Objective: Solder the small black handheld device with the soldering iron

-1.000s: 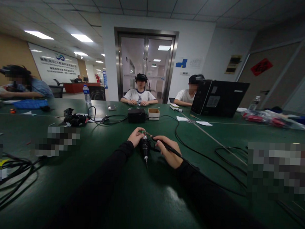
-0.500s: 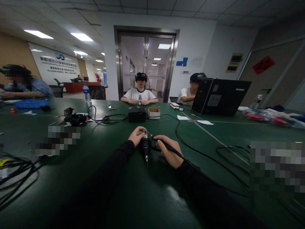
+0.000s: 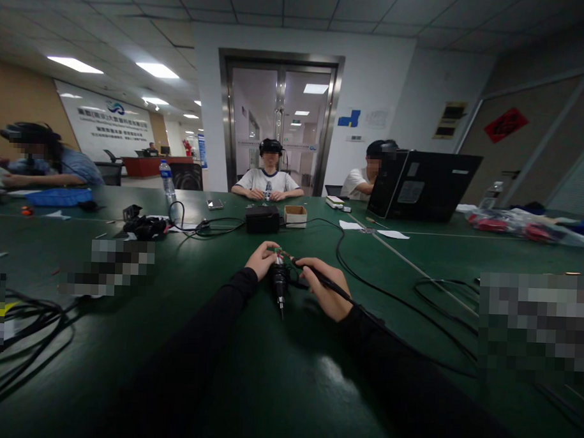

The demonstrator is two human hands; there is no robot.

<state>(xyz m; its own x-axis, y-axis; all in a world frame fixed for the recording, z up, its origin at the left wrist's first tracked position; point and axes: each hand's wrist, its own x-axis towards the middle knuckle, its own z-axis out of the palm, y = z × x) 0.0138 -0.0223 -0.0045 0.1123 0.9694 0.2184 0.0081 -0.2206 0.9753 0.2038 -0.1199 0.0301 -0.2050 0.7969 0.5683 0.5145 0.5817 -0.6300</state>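
My left hand (image 3: 260,261) is closed, its thumb and fingers pinching a small green part (image 3: 277,250) at the far end of a black electric screwdriver (image 3: 280,284). That screwdriver points its metal bit toward me, low over the table. In my right hand (image 3: 331,290) is a soldering iron (image 3: 328,284), held like a pen, its cord running back along my right sleeve. The iron's thin tip reaches left to the green part; whether it touches cannot be made out. Loops of black cord lie between the screwdriver and my right hand.
Beyond my hands on the green table (image 3: 286,385) stand a black box (image 3: 262,220) and a small open carton (image 3: 295,216). Black cables (image 3: 389,299) lie to the right, more at left. A computer case (image 3: 422,185) stands back right. Several people sit around.
The soldering iron's tip has shifted very slightly up and left near the green part. Otherwise both hands and the screwdriver keep their places.
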